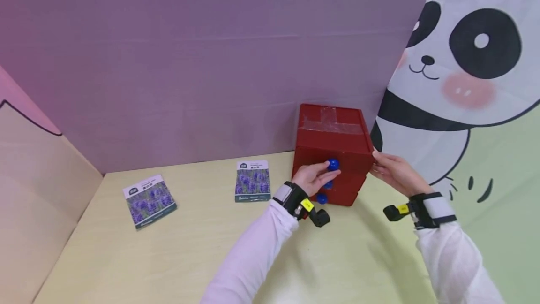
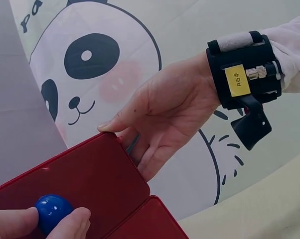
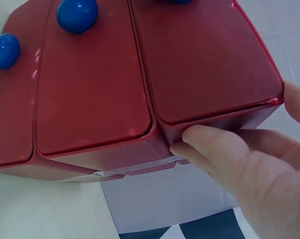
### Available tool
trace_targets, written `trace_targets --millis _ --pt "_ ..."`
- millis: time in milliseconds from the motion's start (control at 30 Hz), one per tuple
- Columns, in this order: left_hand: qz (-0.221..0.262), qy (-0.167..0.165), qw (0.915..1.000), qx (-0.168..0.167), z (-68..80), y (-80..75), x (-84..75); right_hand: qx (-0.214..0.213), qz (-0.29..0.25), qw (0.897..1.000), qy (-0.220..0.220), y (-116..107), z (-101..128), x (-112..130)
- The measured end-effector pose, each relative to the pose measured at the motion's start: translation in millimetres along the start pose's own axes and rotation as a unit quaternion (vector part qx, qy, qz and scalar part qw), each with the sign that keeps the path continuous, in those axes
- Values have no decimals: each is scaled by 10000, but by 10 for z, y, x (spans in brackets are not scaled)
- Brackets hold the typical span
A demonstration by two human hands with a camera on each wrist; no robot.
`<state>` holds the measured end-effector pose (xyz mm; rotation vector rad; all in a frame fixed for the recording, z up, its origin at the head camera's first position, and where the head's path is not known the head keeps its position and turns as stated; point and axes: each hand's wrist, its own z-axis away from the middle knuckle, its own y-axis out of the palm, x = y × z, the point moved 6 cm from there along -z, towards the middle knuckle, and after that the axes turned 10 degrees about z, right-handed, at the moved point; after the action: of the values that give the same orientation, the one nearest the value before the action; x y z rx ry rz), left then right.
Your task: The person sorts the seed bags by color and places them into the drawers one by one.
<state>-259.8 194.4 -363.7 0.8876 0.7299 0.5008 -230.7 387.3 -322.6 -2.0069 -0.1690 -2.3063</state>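
A red box of stacked drawers (image 1: 329, 142), taped on top with clear tape, stands against the back wall, with blue round knobs down its front. My left hand (image 1: 311, 178) pinches the top blue knob (image 2: 52, 213) between thumb and fingers; that drawer looks closed. At the box's right side, my right hand (image 1: 398, 175) steadies the upper corner. Its thumb lies on the top edge in the left wrist view, and its fingers (image 3: 215, 152) touch the side wall in the right wrist view. The lower two knobs, including the middle one (image 3: 77, 15), are untouched.
Two seed-packet-like cards with purple flowers lie on the pale table (image 1: 190, 257): one left (image 1: 151, 202), one nearer the box (image 1: 252, 182). A purple cloth wall (image 1: 190, 69) rises behind, and a panda-printed cloth (image 1: 464, 107) hangs on the right.
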Motion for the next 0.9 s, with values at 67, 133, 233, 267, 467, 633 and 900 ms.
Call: trace_targets --millis 67,133,233,267,467,633,900 --pt "42 -1 10000 2 2 -9 -1 26 -42 10000 -5 6 -8 -10" --pt "20 37 10000 5 3 -16 -1 77 -74 9999 1 16 -12 -23" --pt "-145 68 9999 -49 2 -23 7 135 -78 9999 13 16 -6 -37" --pt "-230 85 9997 -47 3 -19 8 142 -56 9999 2 14 -3 -36" --pt "-425 195 9989 -74 15 11 -19 148 69 9998 -146 5 -17 6" --pt "-392 218 9989 -122 14 10 -27 175 42 9997 -191 21 -17 20" --pt "-764 329 9964 -137 -2 1 -4 143 -32 9996 -247 28 26 10"
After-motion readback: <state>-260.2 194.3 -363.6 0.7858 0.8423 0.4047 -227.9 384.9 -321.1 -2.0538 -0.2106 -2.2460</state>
